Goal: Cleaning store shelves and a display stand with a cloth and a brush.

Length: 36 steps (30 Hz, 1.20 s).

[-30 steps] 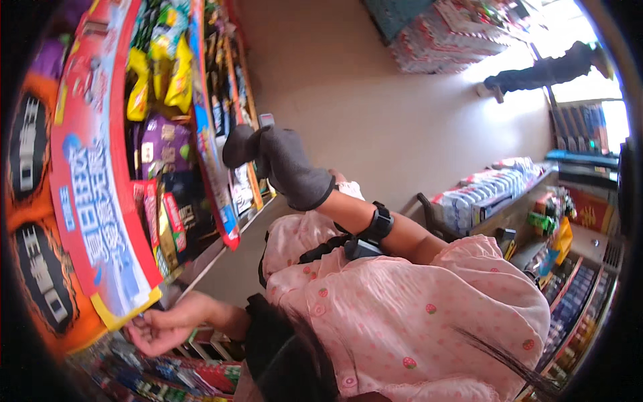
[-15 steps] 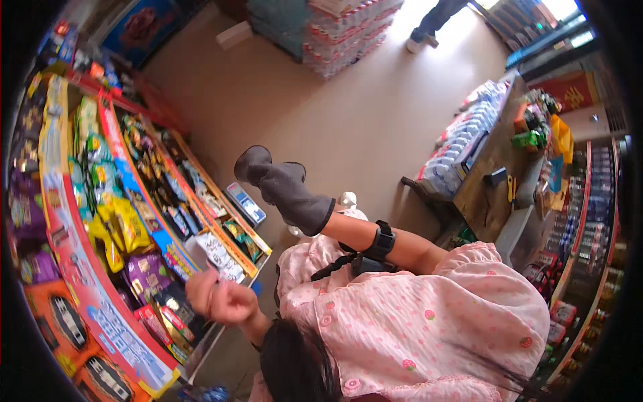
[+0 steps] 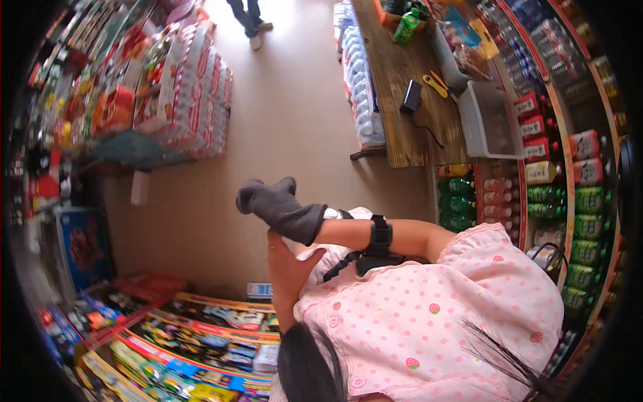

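A dark grey sock-like cloth cover (image 3: 284,213) is pulled over my right hand (image 3: 268,201) and reaches past the wrist. Two rounded lobes stick out at its far end; the fingers inside are hidden. Bare, my left hand (image 3: 289,264) is raised just below the cover, palm facing it. Its thumb stands apart from the fingers, and the fingertips meet or pass behind the cover's lower edge; whether they press on it I cannot tell. A black strapped device (image 3: 380,236) sits on my right forearm.
A wooden table (image 3: 402,144) at right bears a black box (image 3: 411,97) and a clear plastic bin (image 3: 492,124). Drink shelves (image 3: 566,221) line the right side. Wrapped drink packs (image 3: 201,100) stand far left, snack racks (image 3: 201,342) near left. A person (image 3: 248,17) stands far off.
My left hand has come up from beside the snack rack to the grey cover. My view has turned left, so the table and shelves show more fully. The covered right hand remains raised.
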Each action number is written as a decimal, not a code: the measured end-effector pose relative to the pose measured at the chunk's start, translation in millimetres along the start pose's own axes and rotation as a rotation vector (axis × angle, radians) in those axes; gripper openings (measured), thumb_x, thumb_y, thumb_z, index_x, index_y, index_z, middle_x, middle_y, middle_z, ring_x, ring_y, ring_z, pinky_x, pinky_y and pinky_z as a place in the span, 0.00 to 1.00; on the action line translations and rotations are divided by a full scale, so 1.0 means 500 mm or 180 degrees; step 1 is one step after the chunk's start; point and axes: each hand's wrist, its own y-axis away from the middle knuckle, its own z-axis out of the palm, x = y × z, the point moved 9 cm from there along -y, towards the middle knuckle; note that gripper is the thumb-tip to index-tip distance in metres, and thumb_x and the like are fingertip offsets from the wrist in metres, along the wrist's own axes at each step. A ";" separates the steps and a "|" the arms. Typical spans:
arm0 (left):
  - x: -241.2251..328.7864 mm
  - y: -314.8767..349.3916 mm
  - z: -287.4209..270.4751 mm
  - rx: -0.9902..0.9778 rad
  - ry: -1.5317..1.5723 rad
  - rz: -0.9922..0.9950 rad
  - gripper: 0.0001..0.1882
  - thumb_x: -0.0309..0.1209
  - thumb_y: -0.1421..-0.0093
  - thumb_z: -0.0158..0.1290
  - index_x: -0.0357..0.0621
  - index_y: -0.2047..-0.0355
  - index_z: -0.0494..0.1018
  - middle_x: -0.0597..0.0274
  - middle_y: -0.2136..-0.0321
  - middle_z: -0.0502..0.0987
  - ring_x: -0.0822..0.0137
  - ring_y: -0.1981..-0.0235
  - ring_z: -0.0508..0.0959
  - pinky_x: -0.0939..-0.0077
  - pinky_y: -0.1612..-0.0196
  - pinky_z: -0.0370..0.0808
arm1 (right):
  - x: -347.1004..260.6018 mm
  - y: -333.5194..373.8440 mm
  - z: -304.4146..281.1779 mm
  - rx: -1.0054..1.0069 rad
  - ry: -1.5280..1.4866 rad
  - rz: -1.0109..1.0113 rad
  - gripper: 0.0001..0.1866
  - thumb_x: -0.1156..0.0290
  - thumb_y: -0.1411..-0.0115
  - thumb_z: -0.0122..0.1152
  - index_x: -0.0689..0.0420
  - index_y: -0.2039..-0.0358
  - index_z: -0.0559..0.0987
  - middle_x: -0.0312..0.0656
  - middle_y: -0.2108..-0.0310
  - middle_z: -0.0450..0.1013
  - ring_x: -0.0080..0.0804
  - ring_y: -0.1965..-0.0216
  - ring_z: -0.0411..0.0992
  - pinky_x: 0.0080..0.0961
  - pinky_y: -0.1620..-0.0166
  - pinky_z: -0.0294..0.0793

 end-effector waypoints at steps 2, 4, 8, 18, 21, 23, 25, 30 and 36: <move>0.037 -0.053 0.019 -0.0093 0.0007 0.0149 0.42 0.39 0.58 0.67 0.34 0.47 0.59 0.41 0.53 0.67 0.42 0.51 0.68 0.58 0.49 0.65 | 0.069 -0.035 -0.033 0.0375 -0.0137 0.0017 0.03 0.70 0.55 0.54 0.52 0.78 0.74 0.34 0.75 0.68 0.31 0.71 0.70 0.37 0.66 0.56; 0.048 -0.096 0.037 0.0086 -0.0131 0.0663 0.38 0.36 0.56 0.66 0.34 0.49 0.60 0.40 0.55 0.68 0.41 0.54 0.70 0.57 0.52 0.67 | 0.108 -0.058 -0.087 0.0642 -0.0119 0.0166 0.07 0.66 0.58 0.57 0.53 0.78 0.74 0.36 0.75 0.68 0.33 0.71 0.70 0.37 0.67 0.58; 0.026 -0.161 0.033 -0.0014 -0.0439 0.1129 0.24 0.28 0.51 0.59 0.36 0.56 0.64 0.42 0.66 0.73 0.40 0.64 0.73 0.55 0.61 0.69 | 0.117 -0.099 -0.153 0.0776 -0.0038 0.0492 0.15 0.59 0.63 0.62 0.55 0.78 0.74 0.41 0.76 0.68 0.38 0.71 0.71 0.37 0.69 0.61; -0.066 -0.421 -0.143 0.0608 0.0403 0.0792 0.08 0.18 0.46 0.48 0.37 0.65 0.70 0.53 0.70 0.73 0.57 0.69 0.75 0.69 0.64 0.71 | 0.106 -0.248 -0.272 0.0372 0.0310 0.1064 0.30 0.44 0.70 0.70 0.59 0.78 0.75 0.51 0.77 0.69 0.49 0.72 0.72 0.37 0.70 0.70; -0.085 -0.507 -0.139 0.0266 0.0535 0.0642 0.07 0.19 0.46 0.48 0.38 0.66 0.71 0.55 0.73 0.73 0.58 0.72 0.75 0.70 0.68 0.71 | 0.201 -0.274 -0.245 0.0635 0.0097 0.1012 0.28 0.45 0.65 0.68 0.60 0.77 0.75 0.52 0.77 0.71 0.49 0.72 0.73 0.37 0.69 0.71; -0.059 -0.559 -0.118 -0.0072 0.0672 0.0900 0.06 0.19 0.48 0.49 0.39 0.68 0.71 0.56 0.75 0.72 0.59 0.74 0.74 0.71 0.70 0.70 | 0.241 -0.261 -0.268 0.0729 0.0338 0.1199 0.28 0.46 0.64 0.67 0.60 0.77 0.76 0.52 0.77 0.72 0.49 0.72 0.73 0.37 0.68 0.72; -0.005 -0.594 -0.086 -0.0528 0.0724 0.1293 0.07 0.18 0.49 0.50 0.39 0.69 0.71 0.56 0.77 0.71 0.59 0.76 0.74 0.71 0.72 0.70 | 0.255 -0.233 -0.311 0.0827 0.0722 0.1546 0.27 0.47 0.63 0.67 0.61 0.77 0.76 0.52 0.77 0.72 0.49 0.73 0.73 0.37 0.68 0.72; 0.192 -0.601 0.062 -0.2087 0.0991 0.2439 0.11 0.18 0.56 0.54 0.40 0.69 0.73 0.56 0.78 0.71 0.57 0.79 0.73 0.71 0.76 0.69 | 0.291 -0.120 -0.434 0.1338 0.1595 0.2412 0.25 0.49 0.60 0.66 0.61 0.77 0.76 0.53 0.77 0.73 0.48 0.73 0.74 0.36 0.68 0.73; 0.362 -0.464 0.264 -0.3627 0.0791 0.3706 0.04 0.25 0.49 0.56 0.41 0.72 0.73 0.60 0.78 0.73 0.59 0.77 0.76 0.67 0.75 0.73 | 0.336 0.068 -0.540 0.1755 0.1804 0.3654 0.21 0.54 0.58 0.65 0.62 0.76 0.77 0.54 0.78 0.74 0.45 0.73 0.76 0.35 0.67 0.74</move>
